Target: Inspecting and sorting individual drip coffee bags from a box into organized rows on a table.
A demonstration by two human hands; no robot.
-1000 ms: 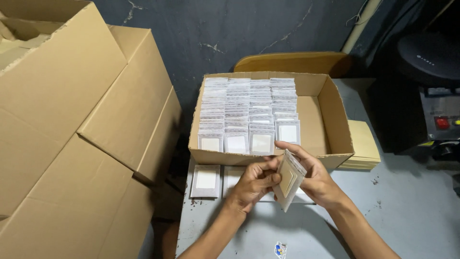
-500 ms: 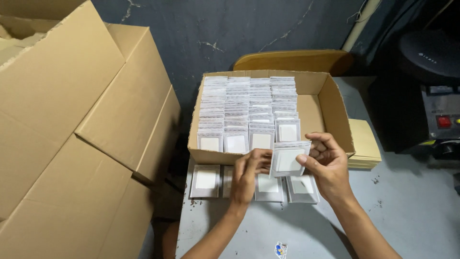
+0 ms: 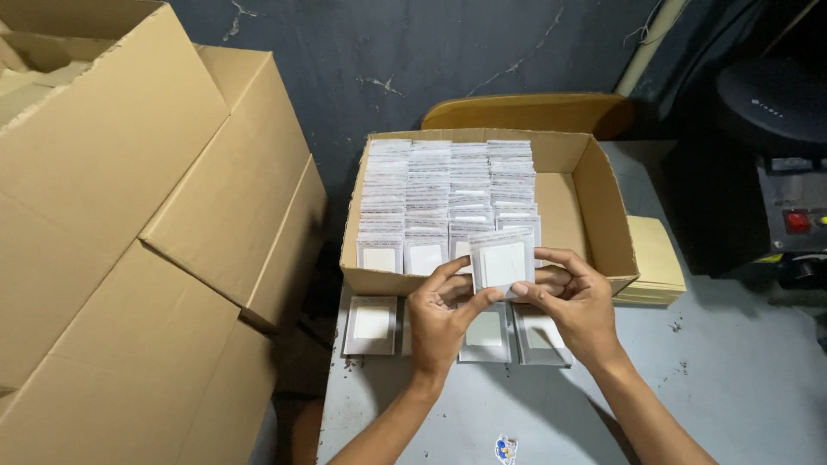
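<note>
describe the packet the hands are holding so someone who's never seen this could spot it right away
Find the open cardboard box on the grey table, filled with rows of flat packets. At its front edge, the left hand and right hand pinch one clear packet holding a white square, the only one lifted upright.

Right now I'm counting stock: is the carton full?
Not full. The carton holds four rows of packets, with bare cardboard at its right side.

both hands (image 3: pixel 508 314) raised together, fingertips pinching.
</note>
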